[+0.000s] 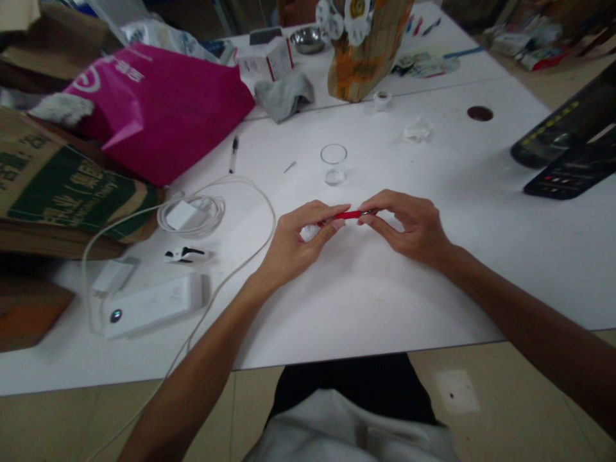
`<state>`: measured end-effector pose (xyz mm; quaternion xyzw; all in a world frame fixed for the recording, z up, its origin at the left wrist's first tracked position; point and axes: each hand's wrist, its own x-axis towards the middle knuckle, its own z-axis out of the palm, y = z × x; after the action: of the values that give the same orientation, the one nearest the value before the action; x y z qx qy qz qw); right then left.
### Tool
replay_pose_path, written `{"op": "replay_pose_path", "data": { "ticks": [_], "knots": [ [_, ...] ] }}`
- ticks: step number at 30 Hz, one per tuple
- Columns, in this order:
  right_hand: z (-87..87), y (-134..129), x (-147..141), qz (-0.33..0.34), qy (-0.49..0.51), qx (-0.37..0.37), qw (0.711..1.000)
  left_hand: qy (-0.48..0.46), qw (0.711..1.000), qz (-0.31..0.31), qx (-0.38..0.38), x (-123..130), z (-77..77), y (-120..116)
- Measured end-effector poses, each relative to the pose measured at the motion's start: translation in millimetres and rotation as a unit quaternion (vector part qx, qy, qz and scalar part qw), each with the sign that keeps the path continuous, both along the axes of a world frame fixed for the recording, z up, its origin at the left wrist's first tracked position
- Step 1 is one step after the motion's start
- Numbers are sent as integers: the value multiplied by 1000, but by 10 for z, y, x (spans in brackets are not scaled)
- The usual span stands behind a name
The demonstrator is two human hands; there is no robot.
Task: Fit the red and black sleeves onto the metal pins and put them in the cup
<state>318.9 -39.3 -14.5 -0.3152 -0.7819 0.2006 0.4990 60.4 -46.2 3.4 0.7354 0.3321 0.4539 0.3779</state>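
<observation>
Above the near part of the white table [380, 314], a slim red piece [350, 215] is held level: its left end is pinched by the left hand [299, 237], its metallic right end by the right hand [411, 226]. Handling is judged unfinished; whether the metallic end is seated or loose cannot be told. Beyond, a small clear dish [335, 177], then a clear ring [333, 162], are left untouched.

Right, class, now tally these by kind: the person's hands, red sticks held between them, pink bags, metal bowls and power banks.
Left hand plus right hand: 2
Red stick: 1
Pink bag: 1
Metal bowl: 1
Power bank: 1
Total: 6
</observation>
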Motion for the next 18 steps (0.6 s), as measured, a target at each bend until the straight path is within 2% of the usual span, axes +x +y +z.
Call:
{"op": "replay_pose_path", "data": {
  "ticks": [18],
  "knots": [
    [-10,-4,-15,8,1,54,999,12,1000,3,-8,3,-38,-23]
  ]
}}
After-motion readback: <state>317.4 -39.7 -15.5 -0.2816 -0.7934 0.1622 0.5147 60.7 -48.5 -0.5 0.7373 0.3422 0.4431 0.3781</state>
